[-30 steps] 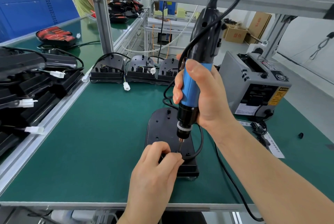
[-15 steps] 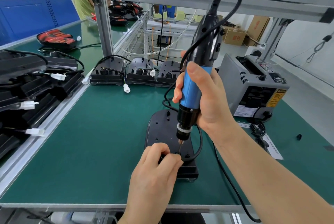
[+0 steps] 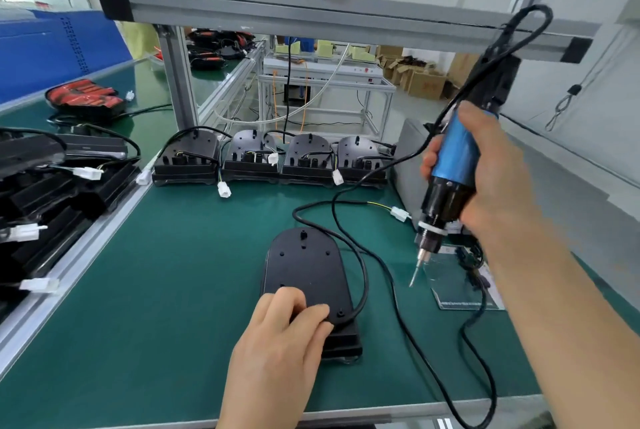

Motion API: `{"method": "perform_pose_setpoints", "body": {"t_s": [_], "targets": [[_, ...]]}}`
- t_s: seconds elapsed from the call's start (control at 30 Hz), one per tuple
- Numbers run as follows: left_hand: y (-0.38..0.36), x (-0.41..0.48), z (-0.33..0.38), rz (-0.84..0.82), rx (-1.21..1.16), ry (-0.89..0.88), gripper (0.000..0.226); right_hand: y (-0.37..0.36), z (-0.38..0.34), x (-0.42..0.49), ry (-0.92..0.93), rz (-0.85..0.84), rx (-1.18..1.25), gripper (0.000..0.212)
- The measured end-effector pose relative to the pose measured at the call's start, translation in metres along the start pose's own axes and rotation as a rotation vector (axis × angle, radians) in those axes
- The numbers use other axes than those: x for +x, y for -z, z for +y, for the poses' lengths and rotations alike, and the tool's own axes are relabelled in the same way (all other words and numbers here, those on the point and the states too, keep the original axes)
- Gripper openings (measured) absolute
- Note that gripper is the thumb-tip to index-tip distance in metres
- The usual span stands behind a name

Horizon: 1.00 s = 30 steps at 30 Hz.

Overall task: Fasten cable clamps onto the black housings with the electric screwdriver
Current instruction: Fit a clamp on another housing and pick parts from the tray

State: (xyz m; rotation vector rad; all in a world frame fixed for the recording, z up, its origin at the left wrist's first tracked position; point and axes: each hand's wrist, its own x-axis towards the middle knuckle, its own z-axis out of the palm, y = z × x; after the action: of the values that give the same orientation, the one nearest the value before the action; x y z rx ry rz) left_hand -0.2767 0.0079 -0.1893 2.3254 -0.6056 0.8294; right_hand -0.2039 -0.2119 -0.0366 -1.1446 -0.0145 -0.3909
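A black oval plastic housing (image 3: 308, 269) is laid flat on the green-matted worktop (image 3: 173, 290), near its front edge and roughly at the middle. The left hand (image 3: 277, 342) is set on the housing's near end, with its fingers curled over the top face and gripping it; whether a clamp lies beneath them cannot be told. A thin black cable (image 3: 364, 276) is led out of the housing's near right corner, looped round its right side and ended in a small white plastic connector (image 3: 399, 213) lying on the mat.

A blue-and-black electric screwdriver (image 3: 453, 158) is clasped round its blue barrel by the right hand (image 3: 495, 175). It is held in the air to the right of the housing, well apart from it, slightly tilted, with its slim metal bit (image 3: 417, 269) pointed down. A black power cord (image 3: 533, 18) is arched out of its top.

Along the back of the worktop four more black housings (image 3: 277, 158) are stood in a row, touching one another. Further black parts (image 3: 41, 193) are piled on the neighbouring bench at the left.
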Motion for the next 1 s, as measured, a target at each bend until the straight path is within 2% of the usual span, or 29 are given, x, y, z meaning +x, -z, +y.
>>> {"method": "perform_pose_setpoints", "body": {"t_s": [0.1, 0.3, 0.4, 0.63, 0.8, 0.9, 1.0], "targets": [[-0.001, 0.002, 0.0, 0.013, 0.002, -0.008, 0.025, 0.039, -0.022, 0.006, -0.029, 0.147, -0.076, 0.024], [-0.001, 0.002, 0.0, 0.014, 0.001, 0.009, 0.028, 0.117, -0.034, 0.016, -0.108, 0.42, -0.26, 0.029], [-0.001, 0.002, 0.0, 0.014, 0.001, 0.007, 0.029, 0.146, -0.021, 0.023, -0.208, 0.499, -0.336, 0.029], [-0.002, 0.002, 0.0, 0.017, -0.003, 0.007, 0.029, 0.18, 0.014, 0.042, -0.463, 0.528, -0.566, 0.034], [-0.002, 0.002, 0.0, 0.008, -0.006, 0.017, 0.03, 0.194, 0.035, 0.052, -0.578, 0.483, -0.907, 0.043], [-0.002, 0.002, -0.001, 0.007, -0.009, 0.017, 0.03, 0.198, 0.046, 0.059, -0.586, 0.46, -1.096, 0.05], [-0.003, 0.002, -0.001, 0.021, -0.009, 0.009, 0.029, 0.196, 0.048, 0.063, -0.598, 0.43, -1.389, 0.061]]}}
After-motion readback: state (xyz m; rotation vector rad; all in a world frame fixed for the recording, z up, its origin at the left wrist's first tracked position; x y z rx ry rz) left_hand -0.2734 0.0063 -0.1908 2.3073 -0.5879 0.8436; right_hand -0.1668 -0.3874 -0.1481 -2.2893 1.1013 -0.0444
